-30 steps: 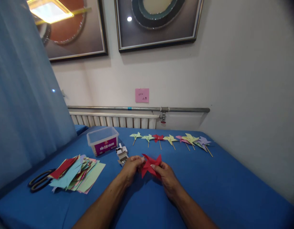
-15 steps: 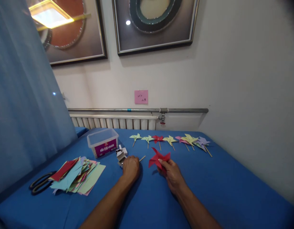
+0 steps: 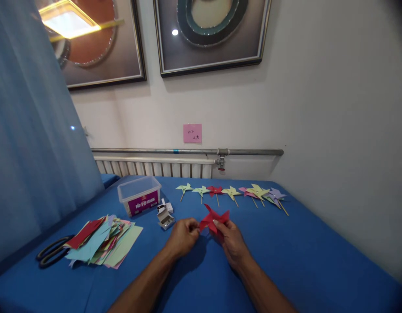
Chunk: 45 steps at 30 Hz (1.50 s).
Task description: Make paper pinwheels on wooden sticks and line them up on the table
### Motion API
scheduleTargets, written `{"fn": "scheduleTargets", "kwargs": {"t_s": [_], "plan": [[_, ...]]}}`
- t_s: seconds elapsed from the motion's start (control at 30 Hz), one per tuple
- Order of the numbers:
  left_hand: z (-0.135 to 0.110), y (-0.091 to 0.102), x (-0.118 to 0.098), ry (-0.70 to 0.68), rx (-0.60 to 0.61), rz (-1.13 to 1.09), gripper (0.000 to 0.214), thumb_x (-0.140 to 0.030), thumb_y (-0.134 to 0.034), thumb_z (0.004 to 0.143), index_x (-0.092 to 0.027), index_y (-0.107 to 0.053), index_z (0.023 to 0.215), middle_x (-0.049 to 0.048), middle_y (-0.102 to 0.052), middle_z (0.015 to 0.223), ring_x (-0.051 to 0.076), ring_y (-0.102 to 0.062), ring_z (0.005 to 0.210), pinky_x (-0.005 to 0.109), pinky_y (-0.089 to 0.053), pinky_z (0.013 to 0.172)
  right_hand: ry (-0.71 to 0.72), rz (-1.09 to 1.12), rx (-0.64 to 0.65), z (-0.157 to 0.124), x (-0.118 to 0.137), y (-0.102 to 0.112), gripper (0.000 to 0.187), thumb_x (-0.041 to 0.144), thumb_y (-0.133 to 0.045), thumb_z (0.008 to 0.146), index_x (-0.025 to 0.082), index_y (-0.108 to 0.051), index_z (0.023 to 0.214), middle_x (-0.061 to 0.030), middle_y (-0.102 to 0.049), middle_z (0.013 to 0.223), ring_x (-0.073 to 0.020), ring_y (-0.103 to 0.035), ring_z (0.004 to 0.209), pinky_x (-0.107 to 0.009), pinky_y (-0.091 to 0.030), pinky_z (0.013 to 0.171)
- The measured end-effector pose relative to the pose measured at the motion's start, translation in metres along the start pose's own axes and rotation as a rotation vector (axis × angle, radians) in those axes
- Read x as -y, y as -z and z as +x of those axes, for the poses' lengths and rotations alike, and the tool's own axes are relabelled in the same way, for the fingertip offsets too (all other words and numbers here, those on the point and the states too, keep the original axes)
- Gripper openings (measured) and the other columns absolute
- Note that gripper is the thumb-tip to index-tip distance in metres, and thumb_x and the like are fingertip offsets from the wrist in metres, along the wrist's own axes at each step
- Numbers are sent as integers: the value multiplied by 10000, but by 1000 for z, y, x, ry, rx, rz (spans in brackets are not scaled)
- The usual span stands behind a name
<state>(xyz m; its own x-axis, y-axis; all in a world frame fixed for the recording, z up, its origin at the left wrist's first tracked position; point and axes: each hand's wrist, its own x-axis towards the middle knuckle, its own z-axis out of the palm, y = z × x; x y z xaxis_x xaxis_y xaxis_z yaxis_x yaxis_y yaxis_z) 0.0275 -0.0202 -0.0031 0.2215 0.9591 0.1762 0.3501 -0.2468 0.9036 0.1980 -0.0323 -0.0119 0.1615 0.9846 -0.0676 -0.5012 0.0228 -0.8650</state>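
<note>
A red paper pinwheel (image 3: 214, 221) is pinched between the thumb and fingers of my right hand (image 3: 232, 244), the thumb lying near its centre. Close to the pinwheel's left edge is my left hand (image 3: 184, 237), its fingertips drawn together. Whatever they hold, if anything, is too small or hidden to name. A small opened cardboard box (image 3: 165, 220) sits just beyond my left hand, with little compartments showing inside. Touching its far side is a white and black small item (image 3: 165, 206). No wooden stick shows on the pinwheel in my right hand.
Several finished pinwheels on sticks (image 3: 232, 191) line the far side of the blue-covered table (image 3: 305, 261). At the left are a clear plastic tub (image 3: 139, 191), a pile of coloured paper (image 3: 106, 241) and black-handled scissors (image 3: 54, 251). A blue curtain (image 3: 38, 130) hangs at the far left.
My left hand has left the small box and come right, beside the red pinwheel. The stick seen near that hand no longer shows. My right hand keeps its pinch, shifted slightly left.
</note>
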Motion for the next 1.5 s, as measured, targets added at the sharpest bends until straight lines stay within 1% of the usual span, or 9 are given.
{"fn": "scheduleTargets", "kwargs": {"t_s": [0.1, 0.23, 0.5, 0.6, 0.7, 0.8, 1.1, 1.23, 1.5], "plan": [[4, -1, 1, 87, 0, -310, 218, -310, -737, 679, -141, -727, 816, -10, -614, 629, 92, -433, 522, 224, -300, 540, -44, 2, 36, -3, -2, -2, 344, 344, -940, 573, 189, -743, 808, -25, -778, 799, -182, -703, 726, -322, -564, 751], [7, 2, 1, 87, -79, -424, 317, -368, -745, 647, -129, -757, 854, -10, -592, 588, 99, -441, 529, 227, -312, 543, -62, 14, 81, -8, 0, -4, 321, 363, -931, 606, 204, -732, 801, -24, -774, 812, -188, -707, 753, -348, -576, 792], [11, 23, 0, -56, -125, -175, 274, -421, -628, 822, -167, -679, 733, 2, -600, 635, 137, -512, 589, 251, -364, 606, -51, 23, 73, -9, 7, -3, 314, 389, -919, 620, 228, -685, 754, 10, -718, 746, -176, -677, 702, -353, -587, 775], [8, 19, 2, -79, -98, -25, 249, -376, -607, 852, -183, -634, 697, -16, -570, 619, 136, -488, 598, 244, -327, 604, -56, 43, 65, -9, 9, -4, 331, 384, -937, 596, 221, -687, 740, 14, -707, 730, -157, -660, 681, -319, -584, 745], [3, 5, 8, -57, 23, 24, 301, -395, -589, 874, -191, -588, 654, -29, -523, 582, 126, -429, 566, 242, -275, 580, -51, 57, 67, -10, 10, -5, 338, 376, -948, 584, 216, -700, 748, 6, -720, 751, -160, -662, 691, -322, -588, 755], [0, -5, 13, 11, 123, -39, 345, -466, -545, 907, -198, -624, 705, -23, -542, 570, 131, -412, 516, 251, -268, 557, -43, 58, 69, -10, 10, -5, 361, 380, -962, 564, 214, -713, 766, -5, -734, 778, -174, -671, 694, -349, -596, 759], [4, -6, 2, 117, -23, -175, 204, -361, -622, 810, -191, -617, 696, -29, -534, 580, 128, -423, 556, 237, -259, 544, -79, 12, 106, -9, 0, -5, 403, 432, -968, 560, 200, -724, 781, 8, -715, 723, -139, -650, 660, -292, -557, 706], [3, -11, -2, 143, 7, -265, 157, -291, -614, 759, -198, -546, 652, -51, -472, 532, 103, -369, 502, 243, -225, 515, -54, 0, 65, -7, -2, -4, 416, 424, -970, 547, 200, -706, 778, 16, -707, 709, -131, -631, 632, -275, -540, 663], [0, -11, -3, 122, 90, -349, 252, -407, -642, 749, -205, -510, 679, -82, -387, 499, 76, -279, 469, 247, -171, 490, -2, -25, 49, -3, -6, -2, 405, 439, -950, 578, 199, -691, 776, 9, -691, 685, -153, -627, 627, -306, -540, 666]]}}
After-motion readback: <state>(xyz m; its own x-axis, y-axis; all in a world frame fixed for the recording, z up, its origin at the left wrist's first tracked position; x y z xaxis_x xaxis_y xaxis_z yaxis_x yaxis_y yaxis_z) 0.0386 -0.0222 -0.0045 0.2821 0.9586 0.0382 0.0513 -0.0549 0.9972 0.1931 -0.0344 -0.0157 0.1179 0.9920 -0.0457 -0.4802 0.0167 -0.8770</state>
